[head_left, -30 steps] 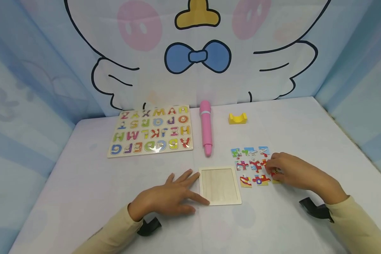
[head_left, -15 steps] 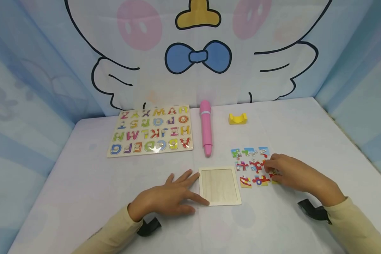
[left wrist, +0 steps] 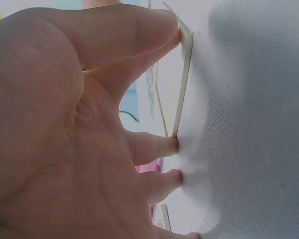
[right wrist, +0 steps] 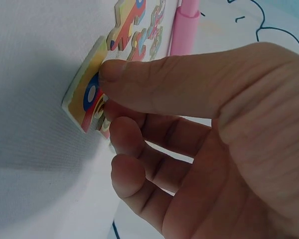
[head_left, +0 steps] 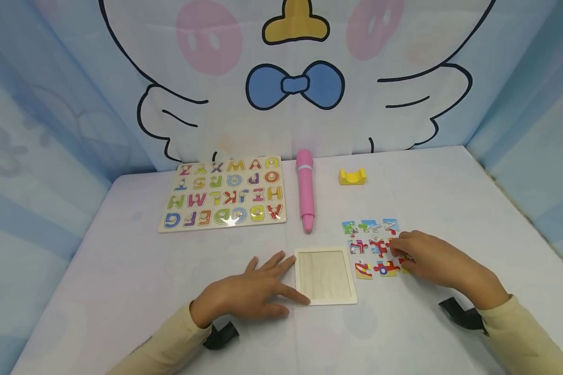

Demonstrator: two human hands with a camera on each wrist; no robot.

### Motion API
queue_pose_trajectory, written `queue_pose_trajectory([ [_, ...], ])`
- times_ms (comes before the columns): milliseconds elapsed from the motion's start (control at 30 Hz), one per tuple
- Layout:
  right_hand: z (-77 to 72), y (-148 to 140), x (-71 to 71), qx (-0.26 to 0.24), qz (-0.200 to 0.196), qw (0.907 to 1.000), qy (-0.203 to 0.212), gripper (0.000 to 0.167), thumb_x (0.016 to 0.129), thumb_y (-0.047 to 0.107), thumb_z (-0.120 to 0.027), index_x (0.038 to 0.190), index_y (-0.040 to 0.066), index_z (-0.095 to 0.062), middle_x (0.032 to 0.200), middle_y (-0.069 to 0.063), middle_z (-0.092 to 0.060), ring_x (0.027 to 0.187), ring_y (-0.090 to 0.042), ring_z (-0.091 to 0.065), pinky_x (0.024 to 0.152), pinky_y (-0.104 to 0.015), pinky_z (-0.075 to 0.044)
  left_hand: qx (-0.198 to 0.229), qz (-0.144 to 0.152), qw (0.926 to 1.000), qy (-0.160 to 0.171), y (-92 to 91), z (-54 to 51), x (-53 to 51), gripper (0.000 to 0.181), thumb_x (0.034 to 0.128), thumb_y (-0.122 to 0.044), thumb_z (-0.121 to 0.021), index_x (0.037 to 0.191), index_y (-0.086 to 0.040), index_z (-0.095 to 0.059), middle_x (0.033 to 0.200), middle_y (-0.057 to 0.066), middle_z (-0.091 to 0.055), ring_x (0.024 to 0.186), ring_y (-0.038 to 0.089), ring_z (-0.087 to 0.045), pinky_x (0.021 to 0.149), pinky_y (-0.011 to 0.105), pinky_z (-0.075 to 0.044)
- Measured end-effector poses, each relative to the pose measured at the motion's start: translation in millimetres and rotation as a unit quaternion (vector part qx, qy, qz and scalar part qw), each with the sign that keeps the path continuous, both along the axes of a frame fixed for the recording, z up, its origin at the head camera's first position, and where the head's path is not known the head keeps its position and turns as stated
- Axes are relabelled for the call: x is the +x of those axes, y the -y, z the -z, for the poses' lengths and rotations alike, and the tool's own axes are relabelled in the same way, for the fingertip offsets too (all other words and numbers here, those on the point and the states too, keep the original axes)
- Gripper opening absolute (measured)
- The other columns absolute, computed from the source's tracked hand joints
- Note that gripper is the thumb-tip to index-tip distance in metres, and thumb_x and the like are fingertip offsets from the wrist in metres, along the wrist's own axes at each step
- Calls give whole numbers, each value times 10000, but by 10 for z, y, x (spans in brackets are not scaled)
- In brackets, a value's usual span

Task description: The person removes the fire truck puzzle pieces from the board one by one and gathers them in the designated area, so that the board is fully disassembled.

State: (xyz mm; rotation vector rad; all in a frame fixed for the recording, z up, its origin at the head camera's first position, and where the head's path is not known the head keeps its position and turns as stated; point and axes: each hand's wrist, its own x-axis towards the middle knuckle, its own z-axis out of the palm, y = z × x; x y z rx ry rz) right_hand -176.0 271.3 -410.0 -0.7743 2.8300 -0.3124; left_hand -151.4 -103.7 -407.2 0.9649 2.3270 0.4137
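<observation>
My left hand (head_left: pixel 251 291) lies with its fingers spread, and its fingertips touch the left side of a square wooden puzzle frame (head_left: pixel 326 301). In the left wrist view, the thumb and a finger meet the edge of that frame (left wrist: pixel 184 74). At the right, my right hand (head_left: pixel 438 260) has its fingers curled over the pieces. Its thumb and forefinger pinch a puzzle piece (right wrist: pixel 89 94) with a blue wheel and yellow edge, which lies on the table; the grip is partly hidden. Several other jigsaw pieces (head_left: pixel 386 267) lie in rows between hand and frame.
An alphabet board (head_left: pixel 222 195) lies at the back left of the white table (head_left: pixel 169 276). Beside it is a pink pen-shaped toy (head_left: pixel 306 190), and a yellow block (head_left: pixel 352 177) with a curved top stands further right. A printed curtain (head_left: pixel 295 125) hangs behind.
The right hand has shifted slightly left and towards the body, staying at the same piece. My left hand keeps its place on the frame.
</observation>
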Motion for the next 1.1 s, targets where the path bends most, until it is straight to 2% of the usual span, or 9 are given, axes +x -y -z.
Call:
queue_pose_trajectory([
  [200,7,-8,-12,-10,24,10000,-4,229,827,2,-796,942,160,-677,906,84,-581,808,-131,-498,718,-355,-496,-19,1,10000,-29,-11,5,-18,380,993,-302,-670,1330,-478,-660,1703,88,-156,1572,320,-29,1158,722,-84],
  [467,45,17,0,-79,14,10000,35,239,832,-17,-777,923,164,-651,880,91,-548,782,-117,-477,693,-327,-465,-48,-57,9999,103,6,29,0,370,995,-301,-670,1319,-480,-667,1702,82,-164,1572,320,-31,1163,716,-76],
  [1100,64,32,-12,-26,80,10000,-11,230,838,-7,-782,934,153,-649,872,87,-538,775,-118,-477,685,-320,-466,-21,-60,10000,61,7,39,-10,372,996,-300,-667,1319,-484,-664,1702,79,-164,1573,315,-36,1161,719,-84],
])
